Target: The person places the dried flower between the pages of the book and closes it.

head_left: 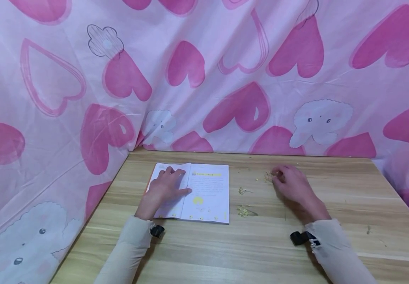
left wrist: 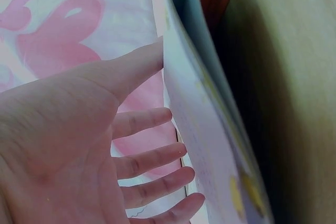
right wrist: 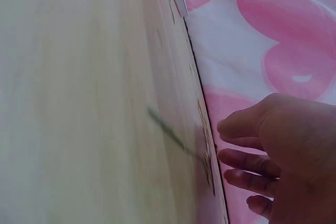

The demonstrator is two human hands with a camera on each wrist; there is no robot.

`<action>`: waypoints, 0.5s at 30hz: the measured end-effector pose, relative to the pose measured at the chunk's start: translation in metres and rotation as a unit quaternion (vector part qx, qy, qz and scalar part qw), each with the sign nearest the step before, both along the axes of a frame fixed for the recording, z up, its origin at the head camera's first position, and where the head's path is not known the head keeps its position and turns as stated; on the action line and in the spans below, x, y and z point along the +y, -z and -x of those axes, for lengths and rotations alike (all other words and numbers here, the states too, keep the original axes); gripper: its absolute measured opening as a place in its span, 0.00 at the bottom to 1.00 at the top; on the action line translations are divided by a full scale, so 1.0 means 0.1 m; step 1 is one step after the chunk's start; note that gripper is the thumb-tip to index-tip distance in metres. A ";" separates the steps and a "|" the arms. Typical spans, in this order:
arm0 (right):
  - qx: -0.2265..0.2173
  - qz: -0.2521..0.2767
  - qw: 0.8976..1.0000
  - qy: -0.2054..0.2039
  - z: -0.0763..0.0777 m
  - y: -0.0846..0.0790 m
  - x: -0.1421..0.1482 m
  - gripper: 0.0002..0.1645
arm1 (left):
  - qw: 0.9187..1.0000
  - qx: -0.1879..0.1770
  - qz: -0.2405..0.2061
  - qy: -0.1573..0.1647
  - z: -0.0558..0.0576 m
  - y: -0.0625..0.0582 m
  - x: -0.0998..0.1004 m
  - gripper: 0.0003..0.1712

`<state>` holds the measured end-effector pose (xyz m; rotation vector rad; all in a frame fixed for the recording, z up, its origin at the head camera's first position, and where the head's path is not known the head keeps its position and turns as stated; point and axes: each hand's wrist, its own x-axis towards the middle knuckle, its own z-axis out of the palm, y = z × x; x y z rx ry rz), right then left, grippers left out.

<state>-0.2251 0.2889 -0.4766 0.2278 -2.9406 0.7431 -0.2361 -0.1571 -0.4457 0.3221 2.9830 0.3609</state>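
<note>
An open book [head_left: 209,189] lies on the table, its pages printed with text and yellow pictures. My left hand [head_left: 165,187] rests on its left page with fingers spread, the thumb reaching over the fold. In the left wrist view the fingertips [left wrist: 178,150] touch the page. To the right, my right hand [head_left: 293,183] hovers low at a small dried flower sprig [head_left: 269,177]. The right wrist view shows its fingers loosely bent, a gap between thumb and fingers. The sprig's thin stem [right wrist: 176,136] lies beside them. Nothing shows between the fingertips.
Two more dried yellow flower sprigs, an upper one [head_left: 243,191] and a lower one [head_left: 244,211], lie between book and right hand. Small bits are scattered on the wooden table [head_left: 204,252]. A pink heart-patterned cloth [head_left: 225,79] hangs behind and at the left.
</note>
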 end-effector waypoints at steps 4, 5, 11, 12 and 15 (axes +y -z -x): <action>0.002 -0.023 1.000 -0.001 -0.01 -0.01 0.11 0.12 | 1.000 -0.001 0.003 0.005 0.01 -0.01 0.00 0.43; 0.001 -0.028 1.000 -0.002 -0.02 -0.01 0.13 0.11 | 1.000 -0.001 0.005 0.007 0.01 -0.01 0.01 0.43; -0.023 -0.050 0.998 -0.005 -0.05 -0.07 0.21 0.08 | 1.000 0.000 0.012 0.017 0.03 -0.06 0.02 0.43; -0.028 -0.052 0.998 -0.004 -0.06 -0.07 0.22 0.08 | 1.000 0.002 0.009 0.018 0.03 -0.06 0.02 0.43; -0.043 -0.055 0.998 -0.002 -0.08 -0.10 0.23 0.08 | 1.000 0.010 -0.004 0.020 0.06 -0.05 0.02 0.41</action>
